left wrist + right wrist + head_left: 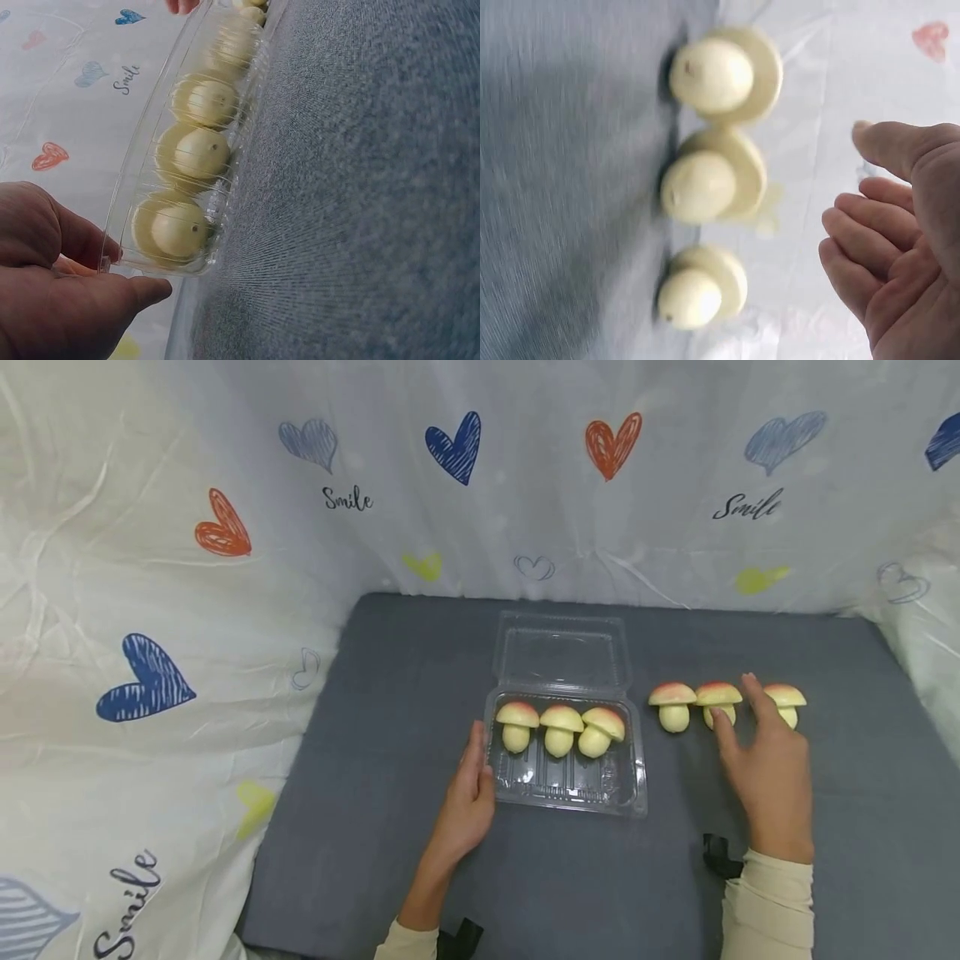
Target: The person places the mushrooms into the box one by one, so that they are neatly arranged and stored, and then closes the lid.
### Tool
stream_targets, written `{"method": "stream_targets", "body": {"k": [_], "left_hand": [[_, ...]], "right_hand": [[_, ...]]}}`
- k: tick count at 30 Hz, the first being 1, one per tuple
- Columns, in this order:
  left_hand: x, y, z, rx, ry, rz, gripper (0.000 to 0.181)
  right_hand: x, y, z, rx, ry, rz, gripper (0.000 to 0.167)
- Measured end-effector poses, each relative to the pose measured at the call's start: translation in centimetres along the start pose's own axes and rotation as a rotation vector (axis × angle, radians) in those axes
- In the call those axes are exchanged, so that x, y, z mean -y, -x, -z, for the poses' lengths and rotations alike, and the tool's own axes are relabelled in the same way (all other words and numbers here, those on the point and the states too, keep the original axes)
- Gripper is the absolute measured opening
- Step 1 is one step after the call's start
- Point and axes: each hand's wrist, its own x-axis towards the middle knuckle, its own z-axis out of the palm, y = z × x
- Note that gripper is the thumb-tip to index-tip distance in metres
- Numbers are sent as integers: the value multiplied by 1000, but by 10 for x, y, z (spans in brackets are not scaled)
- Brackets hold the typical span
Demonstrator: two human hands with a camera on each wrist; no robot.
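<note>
A clear plastic clamshell box (566, 789) lies with its lid (561, 652) folded back. Three toy mushrooms with red-tinged caps stand in a row inside, the leftmost mushroom (516, 727) near the box's left wall. My left hand (465, 806) holds the box's left edge between thumb and fingers; the left wrist view shows the rim (112, 225) between them. Three more mushrooms sit right of the box: a left one (672, 706), a middle one (717, 695) and a right one (785, 697), partly hidden. My right hand (772, 768) hovers near the middle and right mushrooms, fingers extended, holding nothing.
A grey cloth (390, 827) covers the table. White sheeting (525, 518) with printed hearts hangs behind and at the sides. Black straps (720, 856) show at both wrists.
</note>
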Motion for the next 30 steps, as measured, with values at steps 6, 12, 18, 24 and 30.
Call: {"method": "stream_targets", "body": {"k": [6, 12, 18, 24, 30], "left_hand": [[2, 3, -1, -4, 12, 13, 70], [2, 2, -1, -6, 10, 11, 69], [0, 0, 0, -2, 21, 11, 69], [0, 1, 0, -5, 20, 20, 69], [0, -1, -1, -1, 24, 11, 70]], "right_hand": [[-30, -4, 9, 96, 40, -108, 71], [-58, -11, 17, 164, 60, -138, 78], [-76, -24, 25, 269, 87, -118, 86], [-90, -28, 27, 355, 70, -32, 91], [-104, -33, 23, 419, 58, 15, 94]]}}
